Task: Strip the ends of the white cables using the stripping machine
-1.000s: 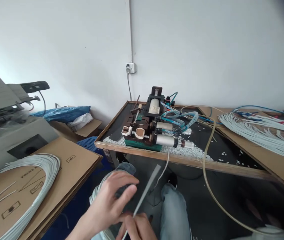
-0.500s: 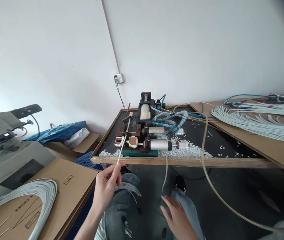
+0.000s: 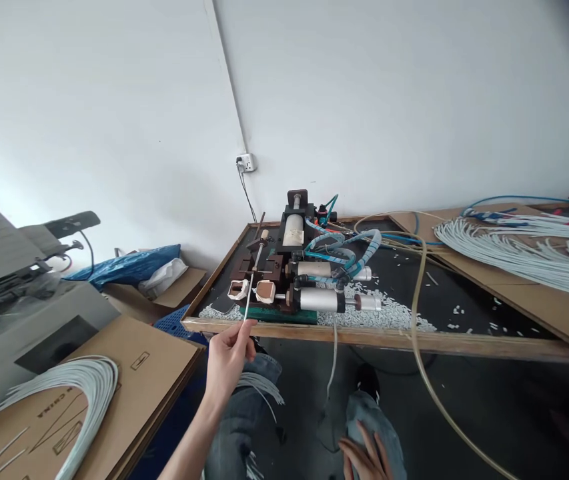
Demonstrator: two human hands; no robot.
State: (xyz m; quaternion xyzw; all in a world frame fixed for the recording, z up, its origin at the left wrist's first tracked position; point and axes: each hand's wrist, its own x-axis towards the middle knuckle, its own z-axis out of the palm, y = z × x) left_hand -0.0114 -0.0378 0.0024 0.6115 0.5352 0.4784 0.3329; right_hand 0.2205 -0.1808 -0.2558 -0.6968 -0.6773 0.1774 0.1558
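Printed black lettering shows on the flat brown cardboard sheet (image 3: 154, 347) at lower left: the word "CHINA" reads along its face, partly run under by the bundle of white cables (image 3: 77, 390). Beside it sit black outlined box symbols, too small to read. The pale label on the black-and-white cylinder of the machine (image 3: 294, 233) is illegible.

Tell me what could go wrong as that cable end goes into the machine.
The left hand pinches one thin white cable close to the pneumatic stripping machine; fingertips could stray near its jaws. The cable is long and slender, so it may flex and miss the slot. The tan air hose hangs over the bench edge beside the knees and could snag. The right hand rests low, offering no support.
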